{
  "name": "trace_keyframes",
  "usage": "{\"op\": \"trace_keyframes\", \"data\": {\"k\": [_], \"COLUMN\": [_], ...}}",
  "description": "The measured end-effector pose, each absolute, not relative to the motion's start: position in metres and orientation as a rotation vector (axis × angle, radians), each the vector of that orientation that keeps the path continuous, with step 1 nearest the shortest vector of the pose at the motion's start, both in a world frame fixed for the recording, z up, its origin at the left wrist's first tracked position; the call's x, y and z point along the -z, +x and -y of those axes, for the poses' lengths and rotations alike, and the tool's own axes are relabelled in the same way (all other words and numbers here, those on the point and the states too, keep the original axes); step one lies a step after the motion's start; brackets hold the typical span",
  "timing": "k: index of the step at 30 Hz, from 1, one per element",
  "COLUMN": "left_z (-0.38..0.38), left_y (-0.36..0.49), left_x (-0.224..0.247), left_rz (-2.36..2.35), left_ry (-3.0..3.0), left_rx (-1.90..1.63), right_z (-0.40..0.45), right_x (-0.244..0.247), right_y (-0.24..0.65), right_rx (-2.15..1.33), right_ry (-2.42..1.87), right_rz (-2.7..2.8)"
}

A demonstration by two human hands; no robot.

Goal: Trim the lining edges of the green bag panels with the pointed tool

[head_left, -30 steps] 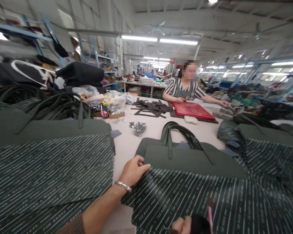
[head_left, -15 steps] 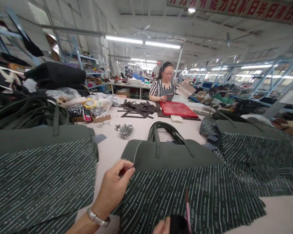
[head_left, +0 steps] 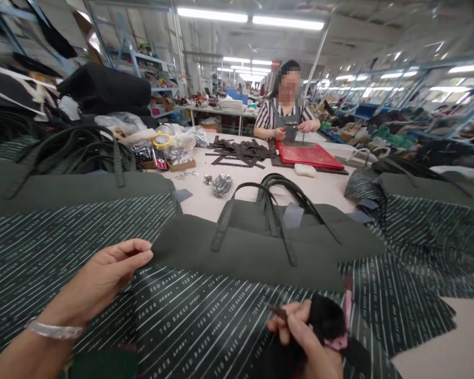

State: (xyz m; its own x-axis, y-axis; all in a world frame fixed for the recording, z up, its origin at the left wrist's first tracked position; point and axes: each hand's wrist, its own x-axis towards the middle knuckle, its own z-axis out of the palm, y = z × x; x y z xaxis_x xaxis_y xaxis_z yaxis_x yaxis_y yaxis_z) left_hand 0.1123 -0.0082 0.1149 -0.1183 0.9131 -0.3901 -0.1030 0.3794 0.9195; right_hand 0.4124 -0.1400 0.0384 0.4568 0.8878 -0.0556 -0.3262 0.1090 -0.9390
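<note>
My left hand (head_left: pixel 120 263) pinches the upper left corner of a dark green bag panel (head_left: pixel 189 234). Two strap handles stand up from this panel, and striped fabric (head_left: pixel 205 321) with printed lettering hangs below it. Behind and to its right lies another like panel (head_left: pixel 327 216) with its own handles. Over the striped fabric, my right hand (head_left: pixel 300 326) is closed round a small dark pointed tool (head_left: pixel 276 311), its tip toward the left; the kind is unclear. Black material and a pink piece (head_left: pixel 345 316) sit against this hand.
More bag panels lie in piles at left (head_left: pixel 74 189) and right (head_left: pixel 426 184). Farther back are a bag of metal parts (head_left: pixel 221 185), dark strips (head_left: pixel 242 151) and a red board (head_left: pixel 313 156). A co-worker (head_left: pixel 286 113) works behind the board with both hands.
My left hand has moved left with the panel corner, drawing that panel away from the one behind. My right hand has come up into view with the pointed tool. The camera view has tilted down.
</note>
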Motion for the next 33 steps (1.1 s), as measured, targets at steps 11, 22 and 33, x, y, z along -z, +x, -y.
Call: {"op": "trace_keyframes", "data": {"k": [11,22,33], "left_z": [0.056,0.072,0.067], "left_y": [0.123,0.244,0.249], "left_x": [-0.089,-0.062,-0.056], "left_rz": [-1.311,-1.027,-1.256], "left_ry": [0.098,-0.147,-0.010], "left_rx": [-1.137,-1.079,-0.950], "right_z": [0.105,0.108,0.128], "right_x": [0.001,-0.001,0.012], "right_y": [0.397,0.394,0.409], "right_rx": [-0.839,-0.797,-0.304], "right_ry": [-1.449,-1.599,-1.610], "right_rz": [0.770,0.918,1.299]}}
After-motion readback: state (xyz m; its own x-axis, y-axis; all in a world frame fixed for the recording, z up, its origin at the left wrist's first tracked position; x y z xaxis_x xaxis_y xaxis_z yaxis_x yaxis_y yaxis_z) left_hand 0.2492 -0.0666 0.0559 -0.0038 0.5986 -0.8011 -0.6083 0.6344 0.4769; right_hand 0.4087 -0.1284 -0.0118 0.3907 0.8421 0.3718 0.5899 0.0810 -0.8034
